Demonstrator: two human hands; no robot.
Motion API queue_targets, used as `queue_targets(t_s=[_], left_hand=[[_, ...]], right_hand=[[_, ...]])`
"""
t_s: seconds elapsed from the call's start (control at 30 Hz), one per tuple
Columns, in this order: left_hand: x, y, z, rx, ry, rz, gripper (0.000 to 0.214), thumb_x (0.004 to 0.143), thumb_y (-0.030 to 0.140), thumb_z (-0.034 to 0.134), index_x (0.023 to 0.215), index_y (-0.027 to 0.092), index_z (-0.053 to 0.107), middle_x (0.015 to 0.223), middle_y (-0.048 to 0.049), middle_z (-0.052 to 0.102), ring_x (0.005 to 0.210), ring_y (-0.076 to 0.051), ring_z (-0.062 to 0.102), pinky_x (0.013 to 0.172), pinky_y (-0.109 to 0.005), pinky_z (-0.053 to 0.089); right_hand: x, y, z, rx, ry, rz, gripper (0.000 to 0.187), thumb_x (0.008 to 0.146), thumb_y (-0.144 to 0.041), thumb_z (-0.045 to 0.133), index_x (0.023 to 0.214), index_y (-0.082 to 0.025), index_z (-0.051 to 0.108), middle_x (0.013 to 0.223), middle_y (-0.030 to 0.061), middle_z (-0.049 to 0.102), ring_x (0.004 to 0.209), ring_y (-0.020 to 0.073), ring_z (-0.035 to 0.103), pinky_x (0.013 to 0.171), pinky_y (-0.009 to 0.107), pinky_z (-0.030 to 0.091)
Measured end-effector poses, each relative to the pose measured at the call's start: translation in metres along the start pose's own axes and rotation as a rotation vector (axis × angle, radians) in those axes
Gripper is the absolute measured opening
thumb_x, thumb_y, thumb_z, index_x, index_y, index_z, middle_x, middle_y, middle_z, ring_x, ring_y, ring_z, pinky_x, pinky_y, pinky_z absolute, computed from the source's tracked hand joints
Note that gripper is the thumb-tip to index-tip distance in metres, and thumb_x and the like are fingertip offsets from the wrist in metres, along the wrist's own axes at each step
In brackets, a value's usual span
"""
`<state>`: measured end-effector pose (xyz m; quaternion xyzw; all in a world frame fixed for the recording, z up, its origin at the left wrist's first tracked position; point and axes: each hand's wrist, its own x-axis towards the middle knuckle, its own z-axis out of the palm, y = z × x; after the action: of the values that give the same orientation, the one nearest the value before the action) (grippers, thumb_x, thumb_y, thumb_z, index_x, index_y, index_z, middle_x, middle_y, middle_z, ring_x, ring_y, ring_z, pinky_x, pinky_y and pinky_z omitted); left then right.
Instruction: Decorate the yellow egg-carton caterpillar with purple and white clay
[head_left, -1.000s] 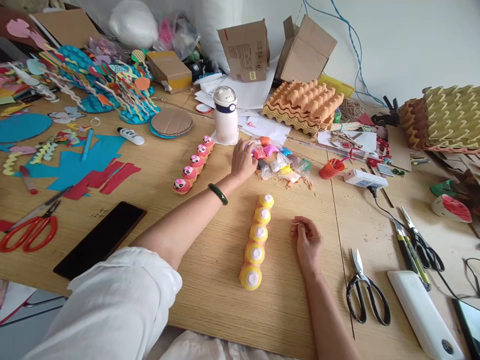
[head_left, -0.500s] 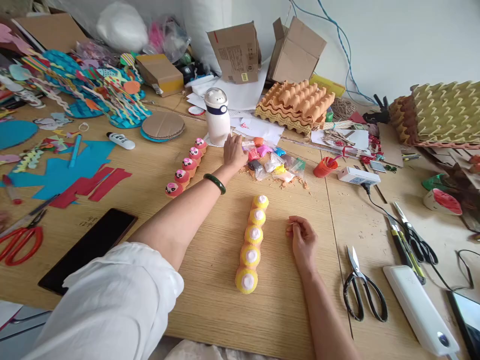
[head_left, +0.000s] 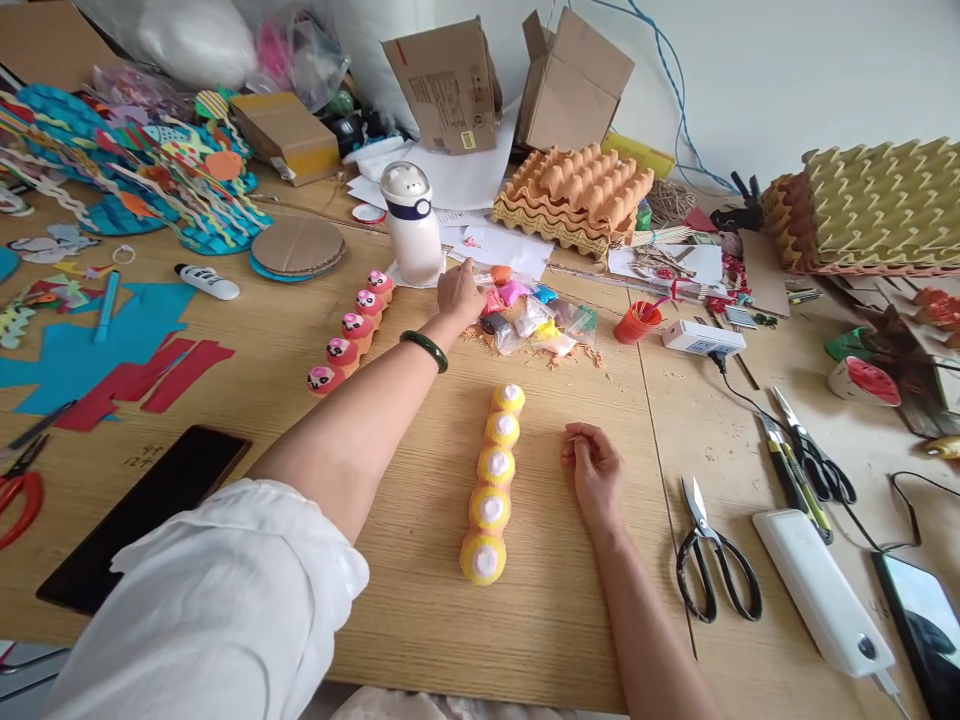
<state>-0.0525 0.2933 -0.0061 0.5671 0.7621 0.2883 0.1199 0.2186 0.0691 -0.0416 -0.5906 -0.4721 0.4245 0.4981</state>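
My left hand [head_left: 459, 292] is stretched far forward, its fingers curled down onto a heap of small clay packets [head_left: 534, 318] in many colours beside a white bottle [head_left: 409, 222]. What the fingers hold is hidden. My right hand [head_left: 592, 470] rests on the wooden table [head_left: 420, 620] with its fingers curled, pinching something thin that I cannot make out. Just left of it lies a yellow egg-carton caterpillar [head_left: 492, 482] with white and pink tops. A pink caterpillar [head_left: 350, 330] lies further back, left of my forearm.
Black scissors [head_left: 706, 562], a white power bank [head_left: 822, 592] and more scissors [head_left: 808, 462] lie to the right. A black phone [head_left: 142, 516] and blue and red paper scraps [head_left: 120, 352] lie to the left. Egg trays [head_left: 579, 190], cardboard boxes [head_left: 448, 84] and paper crafts crowd the back.
My head has turned a little, so everything sits lower left in view. My left hand has stayed at the clay packets, its fingers reaching a bit further in. The right hand has kept still.
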Motion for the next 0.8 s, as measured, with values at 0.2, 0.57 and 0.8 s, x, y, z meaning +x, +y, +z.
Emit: queue_targets(t_s=[0.2, 0.57, 0.8], left_hand=[[0.002, -0.003, -0.002, -0.044, 0.062, -0.006, 0.047, 0.097, 0.003, 0.055, 0.143, 0.010, 0.064, 0.137, -0.0170, 0.073, 0.134, -0.029, 0.065, 0.118, -0.040, 0.051], [-0.002, -0.001, -0.004, -0.164, 0.134, 0.140, 0.045, 0.094, 0.003, 0.052, 0.131, 0.013, 0.075, 0.137, -0.0134, 0.076, 0.126, -0.026, 0.070, 0.118, -0.039, 0.052], [0.009, -0.002, -0.007, -0.233, 0.151, 0.170, 0.042, 0.094, 0.004, 0.052, 0.128, 0.014, 0.075, 0.134, -0.0107, 0.078, 0.124, -0.024, 0.072, 0.116, -0.037, 0.055]], right_hand=[[0.000, -0.001, 0.000, -0.013, -0.003, 0.009, 0.025, 0.082, -0.041, 0.063, 0.088, -0.019, 0.074, 0.085, 0.0051, 0.074, 0.060, 0.0132, 0.060, 0.055, 0.027, 0.049], [0.001, -0.001, -0.001, -0.004, -0.010, 0.019, 0.022, 0.082, -0.040, 0.065, 0.087, -0.020, 0.074, 0.084, 0.0037, 0.072, 0.060, 0.0126, 0.059, 0.055, 0.027, 0.048], [0.003, 0.000, 0.000, -0.005, -0.003, -0.006, 0.020, 0.081, -0.037, 0.065, 0.087, -0.020, 0.074, 0.082, 0.0026, 0.072, 0.060, 0.0128, 0.059, 0.056, 0.028, 0.050]])
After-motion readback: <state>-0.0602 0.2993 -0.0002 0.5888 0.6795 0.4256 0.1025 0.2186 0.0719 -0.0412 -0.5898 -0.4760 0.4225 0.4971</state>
